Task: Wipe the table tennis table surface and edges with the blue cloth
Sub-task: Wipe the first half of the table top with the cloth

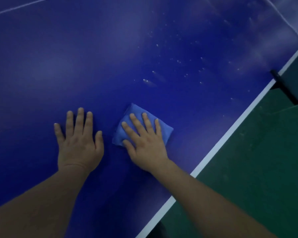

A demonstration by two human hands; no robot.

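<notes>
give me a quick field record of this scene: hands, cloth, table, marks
left hand: flat on the table, fingers straight, holds nothing
right hand: pressing flat on the blue cloth
blue cloth: folded pad, lying on the table
table: blue top, white edge line to the right
marks: pale specks beyond the cloth
floor: green

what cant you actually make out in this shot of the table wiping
- Head view: the cloth is partly covered by the right hand.
- The table runs past the frame edges, so its far end is cut off.
- Pale specks are too small to identify.
- The dark post is blurred.
</notes>
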